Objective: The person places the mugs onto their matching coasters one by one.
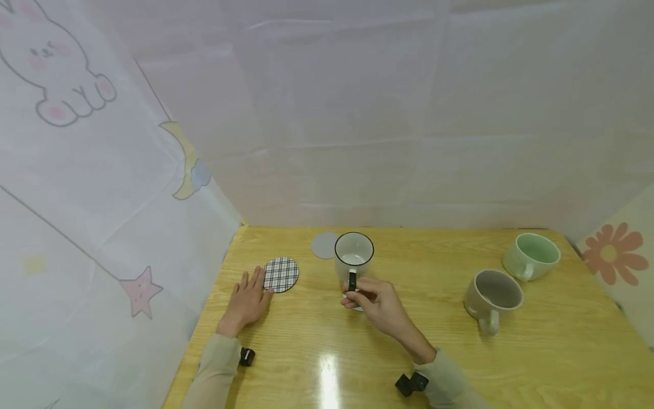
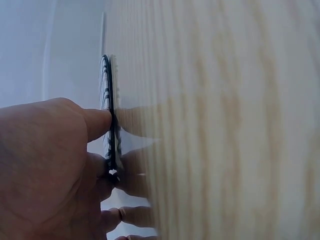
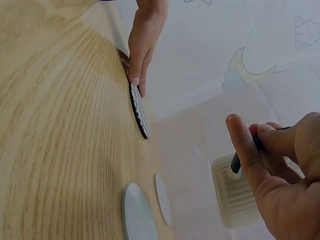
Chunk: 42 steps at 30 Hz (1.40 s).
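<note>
While the right hand point(image 1: 375, 304) pinches the black handle point(image 1: 352, 281) of a white mug point(image 1: 353, 250), raised above the worktop point(image 1: 286, 352) near a pale coaster point(image 1: 323, 245) and a partly hidden second coaster point(image 3: 139, 214), the left hand point(image 1: 246, 304) lies with fingers extended, touching the checked coaster point(image 1: 281, 275). A grey mug point(image 1: 477, 301) stands well apart, a green mug point(image 1: 536, 255) just beyond it.

The left hand point(image 1: 247, 303) and right hand point(image 1: 382, 308) are bare. The left sleeve point(image 1: 217, 357) and right sleeve point(image 1: 448, 379) are long, plain, pale beige. A small, black, boxy left device point(image 1: 247, 357) and a two-lobed black right device point(image 1: 420, 382) sit by the cuffs.
</note>
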{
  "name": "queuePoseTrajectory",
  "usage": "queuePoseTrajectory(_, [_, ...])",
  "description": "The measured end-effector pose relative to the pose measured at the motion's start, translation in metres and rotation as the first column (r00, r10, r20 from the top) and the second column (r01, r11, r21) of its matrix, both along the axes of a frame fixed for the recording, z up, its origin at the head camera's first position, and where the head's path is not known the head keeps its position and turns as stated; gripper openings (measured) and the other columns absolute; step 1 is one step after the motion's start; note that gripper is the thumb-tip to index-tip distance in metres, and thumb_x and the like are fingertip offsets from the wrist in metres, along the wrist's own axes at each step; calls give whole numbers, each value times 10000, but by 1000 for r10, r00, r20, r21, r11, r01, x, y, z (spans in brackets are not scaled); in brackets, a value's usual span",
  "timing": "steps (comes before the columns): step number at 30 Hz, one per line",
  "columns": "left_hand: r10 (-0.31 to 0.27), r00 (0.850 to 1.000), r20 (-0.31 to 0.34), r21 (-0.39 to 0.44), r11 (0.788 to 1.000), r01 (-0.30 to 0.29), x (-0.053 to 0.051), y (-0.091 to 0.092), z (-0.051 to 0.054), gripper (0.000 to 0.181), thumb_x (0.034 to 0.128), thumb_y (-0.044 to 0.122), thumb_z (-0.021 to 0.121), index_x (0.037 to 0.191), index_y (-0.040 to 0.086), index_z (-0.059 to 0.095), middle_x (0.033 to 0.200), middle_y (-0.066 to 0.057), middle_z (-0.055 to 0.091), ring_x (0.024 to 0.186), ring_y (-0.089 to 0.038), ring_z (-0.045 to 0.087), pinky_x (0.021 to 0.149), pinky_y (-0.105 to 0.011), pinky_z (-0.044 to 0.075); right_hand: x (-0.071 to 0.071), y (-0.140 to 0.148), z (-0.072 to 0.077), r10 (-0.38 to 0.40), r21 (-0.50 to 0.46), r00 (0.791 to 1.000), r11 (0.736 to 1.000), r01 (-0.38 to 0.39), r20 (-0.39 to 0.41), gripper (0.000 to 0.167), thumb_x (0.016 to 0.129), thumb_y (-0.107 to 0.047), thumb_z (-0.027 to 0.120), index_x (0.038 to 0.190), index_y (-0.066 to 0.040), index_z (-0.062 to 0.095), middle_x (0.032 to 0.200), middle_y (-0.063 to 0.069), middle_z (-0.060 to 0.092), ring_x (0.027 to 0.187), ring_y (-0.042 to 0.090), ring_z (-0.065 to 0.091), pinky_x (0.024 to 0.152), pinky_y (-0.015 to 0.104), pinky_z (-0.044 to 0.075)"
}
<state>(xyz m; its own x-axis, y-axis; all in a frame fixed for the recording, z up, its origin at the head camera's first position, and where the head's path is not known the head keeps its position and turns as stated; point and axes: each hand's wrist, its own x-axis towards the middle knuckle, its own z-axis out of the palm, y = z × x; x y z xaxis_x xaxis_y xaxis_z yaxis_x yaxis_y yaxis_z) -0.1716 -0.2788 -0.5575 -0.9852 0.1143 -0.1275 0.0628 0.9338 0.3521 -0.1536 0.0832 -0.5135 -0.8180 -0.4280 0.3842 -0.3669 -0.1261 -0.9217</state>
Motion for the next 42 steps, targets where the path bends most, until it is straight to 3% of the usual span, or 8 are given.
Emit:
queuePoseTrajectory(8, [-2,1000,-11,24,1000,2,-2,0,-3,690,1148,295,450,1667,-86,201,1748,-293,175,1597,-589,101,1244,-784,141,-5,-12,-2,-2,-16,1000,1000,2,-21,162,992,157,623,1116,178,725,1064,408,643,885,396,785,790,384,664])
queuePoseTrajectory(12, [7,1000,-4,16,1000,-7,-1,-1,-3,700,1154,316,441,1676,-67,174,1759,-270,155,1608,-567,84,1255,-771,134,-5,-22,1,-5,-18,1000,1000,5,13,161,996,144,627,1117,176,729,1074,421,645,883,423,782,795,390,665])
queuePoseTrajectory(37, [8,1000,-4,13,1000,-8,-1,0,0,697,1152,306,456,1677,-63,183,1758,-265,160,1605,-571,91,1256,-770,136,-11,-60,1,14,-2,1000,1000,-14,27,167,990,129,650,1119,154,753,1073,364,674,896,422,781,806,367,666])
queuePoseTrajectory(42, [6,1000,-8,28,1000,-6,-2,-3,-5,708,1147,318,453,1680,-60,180,1759,-270,154,1603,-580,84,1253,-775,125,-13,-67,-1,13,-2,999,1000,-12,29,157,987,135,650,1106,159,751,1075,367,676,893,442,776,806,363,666])
